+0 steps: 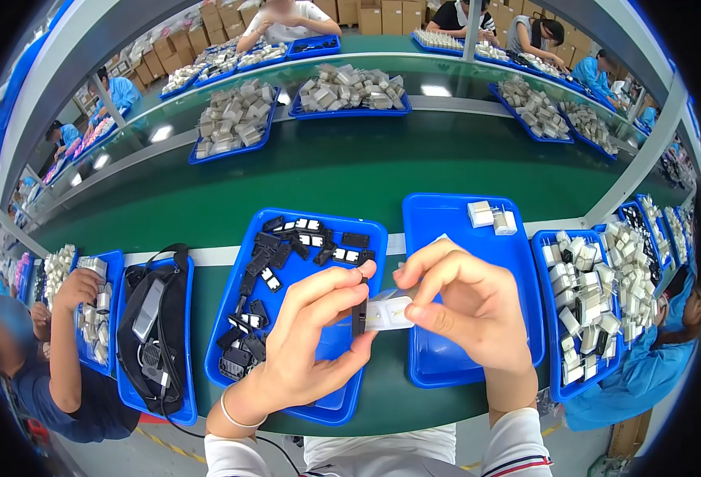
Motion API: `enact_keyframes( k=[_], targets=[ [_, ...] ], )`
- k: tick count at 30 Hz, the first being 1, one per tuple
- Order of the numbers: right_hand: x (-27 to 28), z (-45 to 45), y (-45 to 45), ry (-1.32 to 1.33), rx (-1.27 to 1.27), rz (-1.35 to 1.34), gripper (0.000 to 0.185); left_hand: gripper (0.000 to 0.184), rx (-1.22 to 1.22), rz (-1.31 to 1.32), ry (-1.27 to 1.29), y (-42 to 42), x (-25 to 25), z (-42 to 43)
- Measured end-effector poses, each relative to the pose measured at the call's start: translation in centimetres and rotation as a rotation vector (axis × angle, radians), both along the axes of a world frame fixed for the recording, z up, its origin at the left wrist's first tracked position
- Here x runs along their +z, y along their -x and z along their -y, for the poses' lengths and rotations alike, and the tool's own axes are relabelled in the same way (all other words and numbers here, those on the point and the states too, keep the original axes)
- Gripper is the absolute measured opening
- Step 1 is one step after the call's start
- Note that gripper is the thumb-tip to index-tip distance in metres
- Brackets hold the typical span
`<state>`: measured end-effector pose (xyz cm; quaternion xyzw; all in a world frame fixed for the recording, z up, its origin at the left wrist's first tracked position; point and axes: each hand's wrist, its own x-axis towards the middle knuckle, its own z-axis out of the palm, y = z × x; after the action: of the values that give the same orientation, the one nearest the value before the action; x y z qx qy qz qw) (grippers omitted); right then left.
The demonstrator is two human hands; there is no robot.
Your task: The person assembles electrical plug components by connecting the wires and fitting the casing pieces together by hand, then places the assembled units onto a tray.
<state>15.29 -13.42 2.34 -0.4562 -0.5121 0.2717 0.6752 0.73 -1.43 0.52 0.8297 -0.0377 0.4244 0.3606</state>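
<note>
My left hand (307, 338) is closed on a small black plastic cover (358, 312), gripped upright between thumb and fingers. My right hand (474, 306) pinches a white plastic charger housing (389, 314) by its right end, and a clear film seems to lie over it. The two parts meet end to end, touching or nearly so. Beneath my left hand is a blue tray (370, 238) with black covers (259, 258), some showing white faces. Under my right hand, another blue tray (422, 366) has a few white charger housings (493, 216) at its far end.
A blue tray of white chargers (581, 302) stands at the right. To the left, a tray holds a black bag (156, 334) with a cable. Beyond the green conveyor belt (350, 175) sit heaped trays (350, 87). A co-worker's arm (68, 342) reaches in from the left.
</note>
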Motion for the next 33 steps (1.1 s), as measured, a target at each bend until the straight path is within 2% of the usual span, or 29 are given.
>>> enact_keyframes(
  k=[1, 5, 6, 9, 11, 15, 18, 21, 25, 28, 31, 32, 33],
  targets=[
    [0.0, 0.0, 0.0, -0.035, -0.016, -0.032, 0.011, 0.052, -0.003, 0.001, -0.004, 0.0, 0.0, 0.0],
    [0.3, 0.3, 0.2, -0.099, -0.185, 0.169, 0.019, 0.059, 0.014, -0.017, -0.08, 0.0, -0.4, -0.1],
    [0.6, 0.4, 0.4, -0.106, -0.246, 0.252, 0.023, 0.062, 0.023, -0.027, -0.116, 0.0, -0.5, -0.2],
    [1.2, 0.4, 1.1, -0.123, -0.467, 0.546, 0.033, 0.055, 0.075, 0.065, 0.0, -0.2, -0.6, 0.5],
    [0.7, 0.5, 1.6, -0.126, -0.665, 0.806, 0.037, 0.061, 0.124, 0.049, -0.143, 0.0, -0.9, 0.1],
    [-0.3, 0.0, 2.6, -0.143, -0.701, 0.747, 0.029, 0.065, 0.157, 0.055, -0.268, 0.0, -1.1, 0.4],
    [-0.2, -0.2, 2.0, -0.2, -0.693, 0.801, 0.021, 0.065, 0.157, 0.061, -0.283, 0.0, -1.2, 0.6],
    [-0.2, 0.0, 1.8, -0.215, -0.671, 0.825, 0.017, 0.064, 0.133, 0.048, -0.269, -0.1, -1.0, 0.5],
    [-0.2, 0.1, 1.6, -0.214, -0.663, 0.807, 0.012, 0.055, 0.185, 0.093, -0.19, -0.4, -1.3, 1.2],
    [-0.1, 0.3, 1.7, -0.13, -0.683, 0.84, 0.008, 0.055, 0.222, 0.057, -0.212, -0.2, -1.1, 1.2],
    [-0.5, -0.2, 1.6, -0.185, -0.732, 0.773, 0.013, 0.06, 0.192, 0.07, -0.145, -0.3, -1.2, 0.9],
    [-0.3, 0.5, 1.5, -0.076, -0.646, 0.763, 0.031, 0.063, 0.189, 0.052, -0.128, -0.2, -1.2, 0.7],
    [0.2, 0.9, 1.3, -0.081, -0.632, 0.756, 0.038, 0.064, 0.129, 0.072, -0.009, -0.1, -1.2, 0.7]
  ],
)
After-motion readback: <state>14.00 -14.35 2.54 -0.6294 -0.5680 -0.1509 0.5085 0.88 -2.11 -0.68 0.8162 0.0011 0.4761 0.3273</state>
